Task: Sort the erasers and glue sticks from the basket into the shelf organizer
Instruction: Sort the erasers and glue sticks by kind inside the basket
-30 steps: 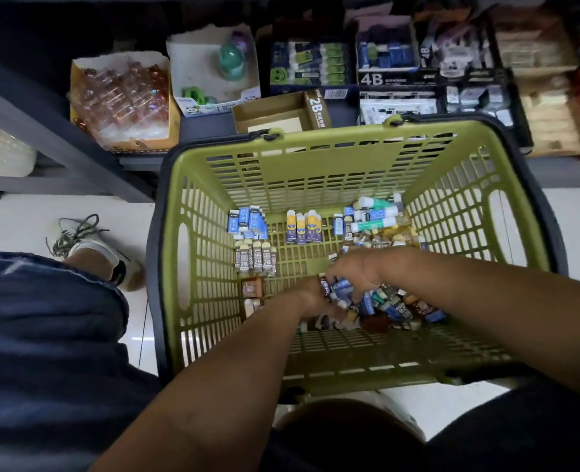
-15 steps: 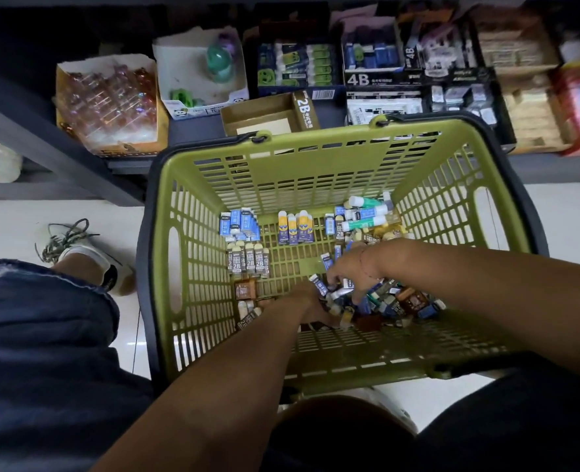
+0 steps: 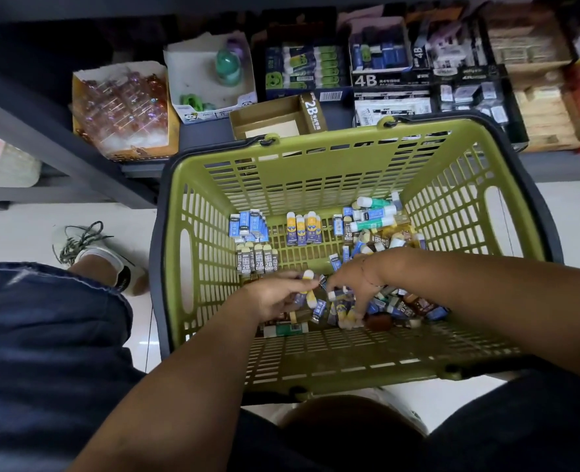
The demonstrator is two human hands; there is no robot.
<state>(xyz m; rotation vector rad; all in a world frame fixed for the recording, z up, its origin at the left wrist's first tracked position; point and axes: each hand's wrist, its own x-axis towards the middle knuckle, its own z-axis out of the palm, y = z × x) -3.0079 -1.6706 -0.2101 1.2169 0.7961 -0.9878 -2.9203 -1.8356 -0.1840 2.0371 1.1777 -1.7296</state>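
A green plastic basket (image 3: 213, 185) stands on the floor below the shelf. Inside, erasers lie in sorted rows: blue ones (image 3: 249, 226), yellow-and-blue ones (image 3: 303, 228), dark 2B ones (image 3: 257, 262). Green-and-white glue sticks (image 3: 373, 214) lie at the far right, above a loose heap of mixed erasers (image 3: 404, 303). My left hand (image 3: 275, 294) pinches a yellow-and-blue eraser (image 3: 307, 286) over the heap. My right hand (image 3: 356, 284) reaches down with curled fingers into the pile, fingertips on small erasers; its hold is unclear.
The dark shelf (image 3: 210, 134) behind the basket carries open boxes: an empty 2B box (image 3: 278, 117), a 4B box (image 3: 384, 63), a glue-stick box (image 3: 302, 69), a white box (image 3: 210, 76) and a box of clear packets (image 3: 121, 107). A shoe (image 3: 91, 250) stands left.
The view has shifted slightly. My left hand has lifted a yellow-and-blue eraser out of the heap, and my right hand has moved a little left, still digging in the pile.
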